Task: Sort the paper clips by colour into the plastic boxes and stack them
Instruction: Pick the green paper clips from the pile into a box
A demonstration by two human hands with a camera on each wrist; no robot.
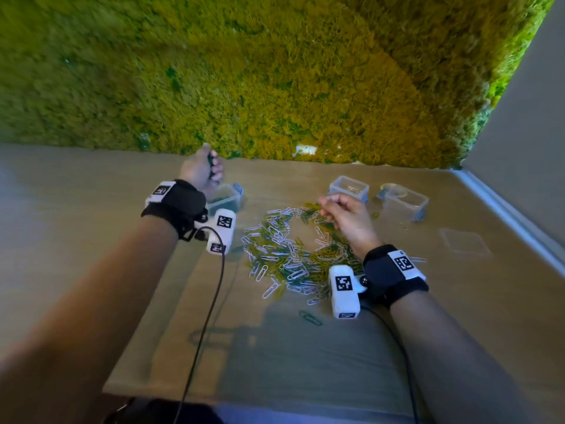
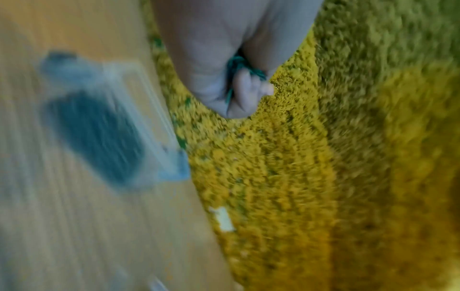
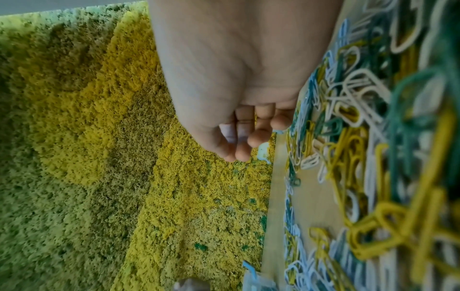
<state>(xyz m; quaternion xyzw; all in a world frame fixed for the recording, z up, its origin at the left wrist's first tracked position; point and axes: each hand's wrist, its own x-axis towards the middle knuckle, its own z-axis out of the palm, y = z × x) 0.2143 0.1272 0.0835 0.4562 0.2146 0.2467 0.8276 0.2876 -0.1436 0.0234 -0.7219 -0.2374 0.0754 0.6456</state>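
the step in hand looked like sorting the green clips. the left hand [image 1: 201, 169], in the upper middle of the head view, was curled into a fist around a bunch of green clips [image 2: 236, 65] and hung above the box with green clips [image 1: 226, 197] just below it. the next move, by my guess, called for turning that fist over the box mouth and loosening the fingers so the clips fell inside and not on the table [image 1: 91, 209].

the right hand [image 1: 348, 218], right of centre, had its fingers curled over the far edge of the mixed pile of clips [image 1: 290, 255]; whether it pinched a clip i could not tell. two more clear boxes [image 1: 350, 188] stood at the upper right, nearly empty.

only the left wrist view showed the green wire poking out between the fingers [image 2: 245, 86]. only the right wrist view showed the pile's white, yellow and green clips close up. the head view alone showed all three boxes.
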